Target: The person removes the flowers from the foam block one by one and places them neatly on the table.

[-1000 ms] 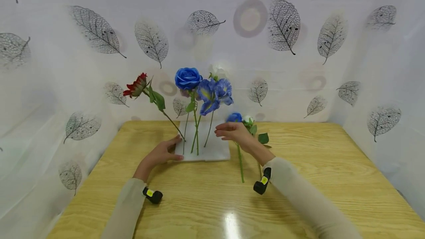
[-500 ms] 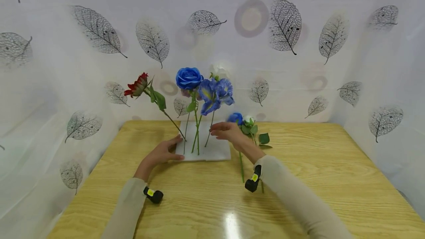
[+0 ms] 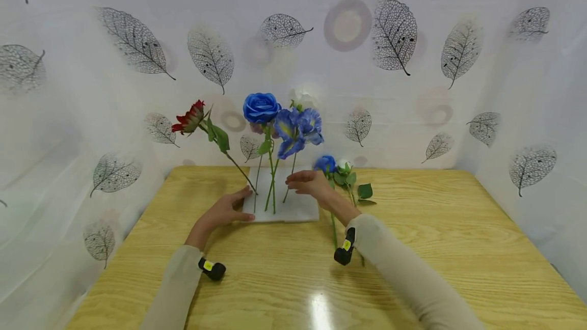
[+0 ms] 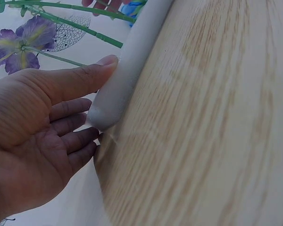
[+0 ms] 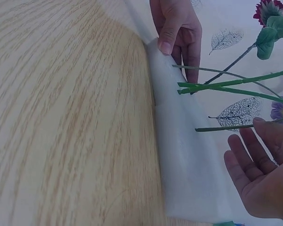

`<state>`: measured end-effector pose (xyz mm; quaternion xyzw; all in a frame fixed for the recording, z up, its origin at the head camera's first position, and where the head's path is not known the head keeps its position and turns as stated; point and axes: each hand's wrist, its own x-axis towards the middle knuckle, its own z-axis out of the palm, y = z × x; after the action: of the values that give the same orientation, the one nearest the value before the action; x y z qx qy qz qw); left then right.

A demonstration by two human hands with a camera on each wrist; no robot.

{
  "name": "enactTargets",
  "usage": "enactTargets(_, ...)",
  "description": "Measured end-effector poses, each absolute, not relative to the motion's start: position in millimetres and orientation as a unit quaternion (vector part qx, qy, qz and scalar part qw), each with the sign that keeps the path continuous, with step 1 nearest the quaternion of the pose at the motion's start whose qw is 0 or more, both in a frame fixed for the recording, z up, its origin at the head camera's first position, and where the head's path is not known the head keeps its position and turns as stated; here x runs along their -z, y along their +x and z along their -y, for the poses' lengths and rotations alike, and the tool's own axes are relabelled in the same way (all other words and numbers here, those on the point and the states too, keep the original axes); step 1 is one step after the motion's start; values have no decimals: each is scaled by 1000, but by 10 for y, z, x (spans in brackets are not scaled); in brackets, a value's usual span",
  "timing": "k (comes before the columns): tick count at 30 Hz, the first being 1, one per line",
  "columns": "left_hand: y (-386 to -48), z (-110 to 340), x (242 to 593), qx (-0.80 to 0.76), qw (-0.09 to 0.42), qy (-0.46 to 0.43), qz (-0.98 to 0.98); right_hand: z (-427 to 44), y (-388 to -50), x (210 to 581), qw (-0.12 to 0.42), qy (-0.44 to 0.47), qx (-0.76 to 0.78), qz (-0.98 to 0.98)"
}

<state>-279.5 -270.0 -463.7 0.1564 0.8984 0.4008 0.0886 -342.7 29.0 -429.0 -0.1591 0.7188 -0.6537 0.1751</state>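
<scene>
Several artificial flowers stand in a white foam board (image 3: 300, 210): a red flower (image 3: 190, 118) leaning left, a blue rose (image 3: 261, 108), a violet-blue iris (image 3: 290, 134) and a pale white flower (image 3: 303, 99) behind it. My left hand (image 3: 223, 211) grips the board's left edge; in the left wrist view the thumb presses on the foam (image 4: 115, 92) with the fingers around its corner. My right hand (image 3: 312, 186) is at the rightmost flower stem (image 5: 221, 128), which runs up behind the iris. Thumb and index finger meet that thin stem, seemingly pinching it lightly.
To the right of the board, a blue rose (image 3: 324, 163) and a small white rose (image 3: 344, 165) with green leaves lie on the wooden table (image 3: 435, 228). A leaf-patterned white curtain (image 3: 390, 116) encloses the table at the back and sides.
My right hand has moved left, from beside the loose roses to the rightmost stem. The left hand stays on the board, and the standing flowers hold their places.
</scene>
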Motion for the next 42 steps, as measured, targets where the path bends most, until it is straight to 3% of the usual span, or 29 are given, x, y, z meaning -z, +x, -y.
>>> enactTargets(42,-2789,2699,4631,-408,90,161,-894,-267,-3395,4189,151,-174,657,-718)
